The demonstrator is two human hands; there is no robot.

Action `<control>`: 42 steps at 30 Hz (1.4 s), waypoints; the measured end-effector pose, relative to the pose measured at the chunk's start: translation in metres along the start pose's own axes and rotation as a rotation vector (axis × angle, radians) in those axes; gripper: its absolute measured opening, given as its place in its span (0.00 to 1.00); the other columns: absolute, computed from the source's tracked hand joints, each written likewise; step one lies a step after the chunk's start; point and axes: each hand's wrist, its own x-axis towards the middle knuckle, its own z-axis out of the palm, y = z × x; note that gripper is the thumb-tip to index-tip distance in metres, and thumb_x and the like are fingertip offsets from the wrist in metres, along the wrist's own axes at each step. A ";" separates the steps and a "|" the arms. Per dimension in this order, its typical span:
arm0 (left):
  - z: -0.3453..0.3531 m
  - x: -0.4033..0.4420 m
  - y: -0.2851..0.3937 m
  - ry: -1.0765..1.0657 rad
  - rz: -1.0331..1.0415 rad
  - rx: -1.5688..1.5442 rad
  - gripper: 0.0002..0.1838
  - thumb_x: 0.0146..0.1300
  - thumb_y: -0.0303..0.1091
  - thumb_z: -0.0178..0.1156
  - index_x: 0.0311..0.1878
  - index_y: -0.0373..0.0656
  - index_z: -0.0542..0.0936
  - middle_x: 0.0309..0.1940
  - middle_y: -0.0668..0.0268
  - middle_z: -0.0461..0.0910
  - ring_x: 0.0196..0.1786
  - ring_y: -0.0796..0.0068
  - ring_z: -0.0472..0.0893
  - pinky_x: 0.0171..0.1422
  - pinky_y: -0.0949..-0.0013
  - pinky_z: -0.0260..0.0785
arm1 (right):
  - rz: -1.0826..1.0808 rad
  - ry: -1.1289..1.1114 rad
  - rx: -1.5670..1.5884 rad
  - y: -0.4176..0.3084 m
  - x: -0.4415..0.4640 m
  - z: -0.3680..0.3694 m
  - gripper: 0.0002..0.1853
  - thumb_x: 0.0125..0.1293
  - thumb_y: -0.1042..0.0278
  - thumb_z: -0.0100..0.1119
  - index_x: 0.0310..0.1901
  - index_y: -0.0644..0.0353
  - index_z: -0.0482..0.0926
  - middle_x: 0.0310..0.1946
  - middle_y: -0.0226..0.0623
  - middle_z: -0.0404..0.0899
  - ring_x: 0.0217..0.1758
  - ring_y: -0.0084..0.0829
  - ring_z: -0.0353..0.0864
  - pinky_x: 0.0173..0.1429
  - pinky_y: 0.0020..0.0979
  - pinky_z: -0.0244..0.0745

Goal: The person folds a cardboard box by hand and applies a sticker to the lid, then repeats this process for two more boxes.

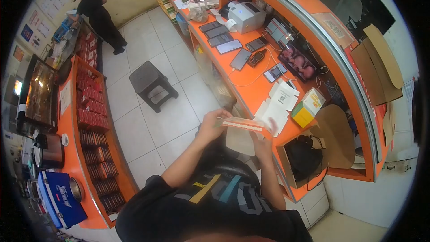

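Note:
In front of my chest is a thin carton (244,124) with an orange and white edge, held up almost edge-on. My left hand (210,126) pinches its left end. At the other end, my right hand (263,145) has its fingers closed on it, partly hidden by the carton. Just beyond lies an unfolded white carton (274,111) with a printed code, flat on the orange counter (253,98). A yellow, green and white box (307,110) sits to its right.
Several phones (242,58) and a label printer (246,17) stand along the counter. An open cardboard box (286,166) with a black bag (302,157) is at my right. A dark stool (152,85) stands on the tiles. A person in black (96,11) works at the far left.

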 end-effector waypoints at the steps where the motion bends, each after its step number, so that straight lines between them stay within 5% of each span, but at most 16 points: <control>1: 0.000 0.001 -0.001 0.043 0.080 0.125 0.11 0.71 0.32 0.67 0.41 0.32 0.84 0.28 0.62 0.86 0.33 0.77 0.86 0.37 0.68 0.79 | 0.124 -0.120 0.083 0.016 0.002 -0.002 0.29 0.69 0.77 0.63 0.69 0.68 0.63 0.64 0.57 0.73 0.67 0.49 0.75 0.73 0.44 0.67; 2: 0.000 0.000 -0.002 0.086 0.158 0.251 0.13 0.72 0.36 0.66 0.40 0.32 0.84 0.26 0.61 0.86 0.32 0.76 0.86 0.36 0.66 0.78 | 0.251 -0.240 0.166 0.033 0.002 -0.003 0.29 0.71 0.76 0.60 0.70 0.68 0.60 0.63 0.59 0.72 0.67 0.49 0.75 0.74 0.44 0.66; 5: -0.003 -0.016 0.044 0.064 -0.162 0.574 0.22 0.72 0.48 0.66 0.37 0.33 0.85 0.26 0.57 0.86 0.30 0.73 0.86 0.35 0.63 0.76 | 0.096 -0.072 -0.146 0.046 -0.002 0.005 0.23 0.76 0.74 0.50 0.69 0.66 0.58 0.63 0.63 0.72 0.65 0.53 0.76 0.71 0.45 0.68; 8: 0.002 -0.030 0.060 -0.177 -0.178 0.434 0.28 0.71 0.56 0.65 0.33 0.35 0.85 0.22 0.60 0.84 0.25 0.70 0.83 0.35 0.62 0.75 | 0.055 -0.129 -0.275 0.010 0.002 0.009 0.21 0.77 0.74 0.47 0.68 0.64 0.59 0.58 0.67 0.77 0.57 0.60 0.81 0.61 0.51 0.74; 9: 0.005 -0.031 0.060 -0.244 -0.131 0.313 0.25 0.71 0.53 0.66 0.39 0.34 0.83 0.27 0.59 0.85 0.30 0.69 0.84 0.38 0.62 0.76 | 0.042 -0.219 -0.338 0.002 0.000 0.012 0.20 0.78 0.73 0.48 0.67 0.63 0.59 0.52 0.67 0.79 0.52 0.64 0.82 0.55 0.54 0.75; 12: 0.036 -0.024 0.040 0.160 0.318 0.136 0.24 0.71 0.49 0.69 0.50 0.33 0.79 0.37 0.56 0.86 0.37 0.70 0.84 0.42 0.63 0.77 | -0.176 -0.303 -0.411 -0.042 -0.010 0.031 0.14 0.79 0.73 0.49 0.62 0.63 0.68 0.41 0.62 0.84 0.43 0.67 0.83 0.44 0.58 0.77; 13: 0.033 -0.023 0.035 0.109 0.153 0.131 0.24 0.69 0.41 0.71 0.57 0.34 0.75 0.46 0.55 0.85 0.46 0.69 0.85 0.47 0.64 0.78 | -0.250 -0.323 -0.434 -0.047 -0.012 0.032 0.13 0.79 0.74 0.50 0.61 0.63 0.71 0.42 0.61 0.84 0.44 0.65 0.83 0.44 0.56 0.78; 15: 0.027 -0.018 0.036 0.101 0.031 -0.015 0.23 0.67 0.38 0.72 0.57 0.34 0.76 0.47 0.55 0.85 0.48 0.68 0.85 0.48 0.64 0.78 | -0.468 -0.277 -0.442 -0.050 -0.009 0.037 0.09 0.77 0.76 0.54 0.55 0.63 0.78 0.44 0.57 0.85 0.46 0.59 0.86 0.46 0.49 0.81; 18: 0.024 -0.020 0.031 0.005 -0.052 -0.141 0.23 0.68 0.36 0.72 0.59 0.34 0.77 0.50 0.56 0.85 0.53 0.66 0.85 0.52 0.63 0.79 | -0.495 -0.156 -0.365 -0.065 -0.006 0.036 0.08 0.78 0.74 0.56 0.54 0.65 0.77 0.43 0.53 0.87 0.46 0.47 0.90 0.48 0.41 0.83; 21: 0.023 -0.028 0.021 -0.103 0.234 0.114 0.25 0.73 0.39 0.66 0.66 0.35 0.74 0.60 0.55 0.82 0.61 0.63 0.83 0.62 0.61 0.77 | 0.039 0.022 0.177 -0.043 -0.005 0.038 0.08 0.81 0.70 0.56 0.49 0.66 0.76 0.41 0.46 0.88 0.43 0.30 0.89 0.47 0.31 0.81; 25: 0.025 -0.041 0.010 -0.190 0.504 0.430 0.26 0.76 0.41 0.63 0.70 0.36 0.72 0.64 0.54 0.80 0.65 0.62 0.81 0.66 0.60 0.75 | 0.277 0.009 0.333 -0.037 0.001 0.025 0.08 0.81 0.70 0.57 0.40 0.60 0.72 0.37 0.32 0.84 0.40 0.17 0.80 0.45 0.21 0.75; 28: 0.021 -0.042 0.011 -0.206 0.506 0.474 0.26 0.76 0.41 0.62 0.70 0.37 0.71 0.65 0.54 0.79 0.66 0.62 0.80 0.68 0.59 0.73 | 0.259 -0.047 0.537 -0.029 -0.003 0.024 0.13 0.80 0.68 0.60 0.36 0.59 0.70 0.47 0.45 0.87 0.42 0.17 0.81 0.46 0.22 0.77; 34: 0.014 -0.046 0.017 -0.198 0.485 0.505 0.27 0.77 0.41 0.61 0.72 0.38 0.70 0.67 0.55 0.77 0.68 0.62 0.78 0.70 0.59 0.71 | 0.229 -0.172 0.396 -0.029 0.001 0.015 0.13 0.78 0.74 0.60 0.33 0.64 0.72 0.64 0.58 0.80 0.50 0.22 0.84 0.54 0.24 0.79; 42: 0.011 -0.043 0.019 -0.180 0.457 0.499 0.27 0.77 0.42 0.59 0.73 0.40 0.69 0.69 0.55 0.74 0.70 0.61 0.75 0.72 0.58 0.68 | 0.063 -0.278 0.192 -0.056 -0.002 0.005 0.09 0.76 0.77 0.61 0.50 0.76 0.82 0.66 0.54 0.80 0.58 0.29 0.85 0.61 0.28 0.80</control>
